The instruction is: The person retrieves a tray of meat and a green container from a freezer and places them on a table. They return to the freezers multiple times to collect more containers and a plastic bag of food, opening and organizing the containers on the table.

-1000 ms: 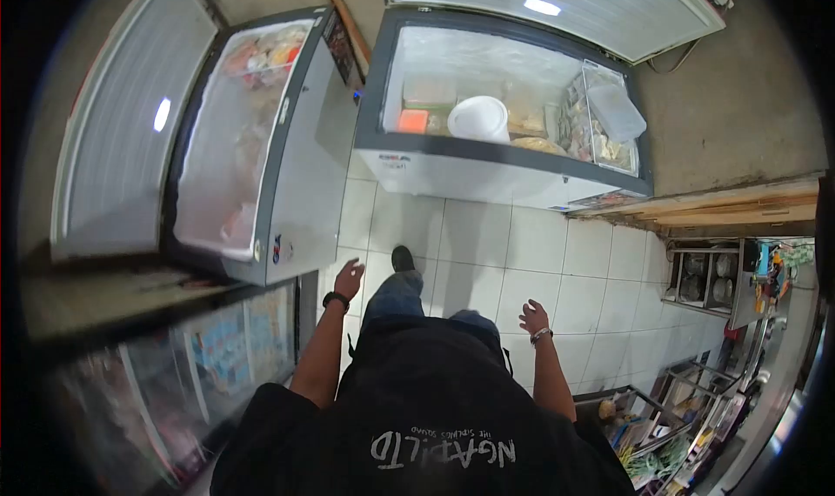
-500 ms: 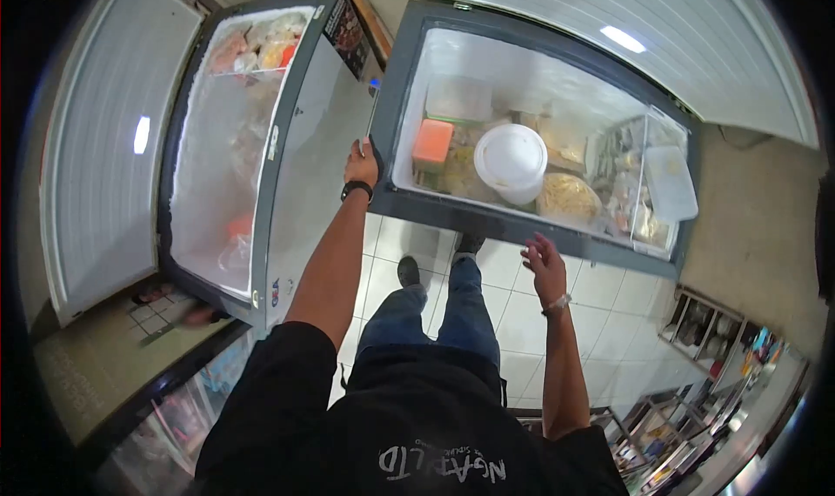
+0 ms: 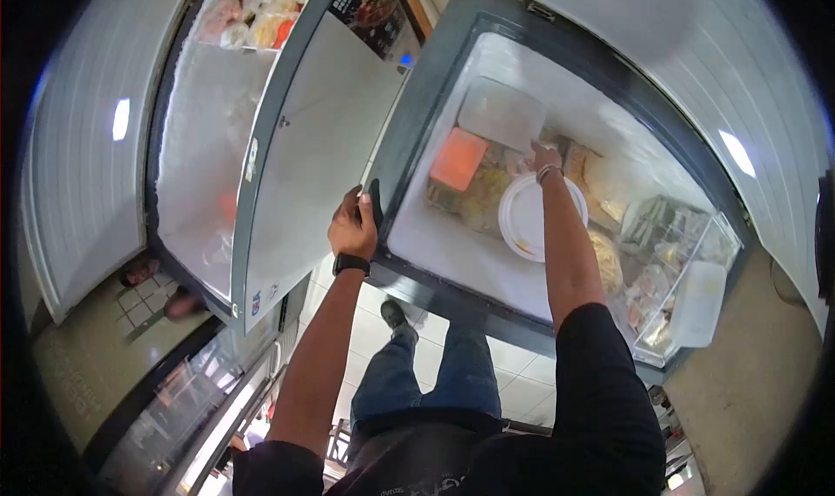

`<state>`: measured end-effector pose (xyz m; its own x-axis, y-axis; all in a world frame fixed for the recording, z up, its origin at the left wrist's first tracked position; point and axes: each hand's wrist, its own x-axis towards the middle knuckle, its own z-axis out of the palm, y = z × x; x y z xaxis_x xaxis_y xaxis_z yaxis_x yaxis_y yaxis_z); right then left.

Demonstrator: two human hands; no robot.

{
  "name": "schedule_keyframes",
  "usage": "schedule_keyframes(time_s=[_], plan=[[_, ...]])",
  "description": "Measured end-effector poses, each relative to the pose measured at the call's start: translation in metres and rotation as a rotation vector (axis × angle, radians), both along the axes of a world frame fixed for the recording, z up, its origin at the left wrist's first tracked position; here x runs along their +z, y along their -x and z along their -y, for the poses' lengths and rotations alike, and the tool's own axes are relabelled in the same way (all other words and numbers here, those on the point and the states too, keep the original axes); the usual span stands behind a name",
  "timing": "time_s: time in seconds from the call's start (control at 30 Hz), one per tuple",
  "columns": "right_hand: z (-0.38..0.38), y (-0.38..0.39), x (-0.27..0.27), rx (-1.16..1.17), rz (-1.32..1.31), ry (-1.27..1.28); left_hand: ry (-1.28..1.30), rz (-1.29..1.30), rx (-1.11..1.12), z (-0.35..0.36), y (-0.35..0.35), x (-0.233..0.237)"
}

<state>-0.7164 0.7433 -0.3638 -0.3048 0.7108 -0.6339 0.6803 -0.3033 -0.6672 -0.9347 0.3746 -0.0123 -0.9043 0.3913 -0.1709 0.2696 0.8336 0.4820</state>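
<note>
- Inside the frost-lined chest freezer (image 3: pixel 419 113), the right hand (image 3: pixel 545 157) reaches down just above a round white plastic tub (image 3: pixel 532 222); I cannot tell whether its fingers are closed.
- The left hand (image 3: pixel 355 226) curls tight over the freezer's smooth dark-grey rim.
- A flat orange block (image 3: pixel 458 158) and a frosted rectangular box (image 3: pixel 500 113) lie near the right hand.

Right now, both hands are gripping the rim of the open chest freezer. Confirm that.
Not both. In the head view only the left hand grips the freezer rim; the right hand reaches inside the freezer, just above the round white lid.
</note>
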Motion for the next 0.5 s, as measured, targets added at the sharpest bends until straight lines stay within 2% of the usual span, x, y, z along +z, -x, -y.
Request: schedule_keyframes(time_s=[0.07,0.17,0.23,0.27,0.33,0.37,0.43,0.47,0.5], plan=[[-0.005,0.011,-0.022,0.048,0.113,-0.008,-0.025,-0.035,-0.025,0.003,0.001,-0.003],[-0.004,0.022,-0.031,0.191,0.111,-0.011,-0.049,-0.002,-0.022,0.003,0.001,0.002],[-0.004,0.03,-0.029,-0.041,0.299,0.081,-0.051,0.013,-0.014,0.002,0.002,0.001],[-0.005,0.03,-0.026,-0.035,0.298,0.085,-0.046,-0.001,-0.019,0.002,0.002,0.001],[-0.011,0.026,0.001,0.268,0.309,0.056,-0.04,-0.014,-0.02,0.005,0.001,0.001],[-0.009,0.024,0.019,0.268,0.308,0.053,-0.037,-0.013,-0.02,0.004,0.001,0.001],[0.003,0.021,0.054,0.903,0.357,-0.618,-0.04,-0.013,-0.024,0.003,0.001,0.0],[0.007,0.024,0.062,0.9,0.36,-0.622,-0.028,-0.002,-0.024,0.004,0.001,0.0],[0.009,0.026,0.062,0.232,0.042,-0.058,-0.017,0.007,-0.024,0.004,0.002,0.0]])
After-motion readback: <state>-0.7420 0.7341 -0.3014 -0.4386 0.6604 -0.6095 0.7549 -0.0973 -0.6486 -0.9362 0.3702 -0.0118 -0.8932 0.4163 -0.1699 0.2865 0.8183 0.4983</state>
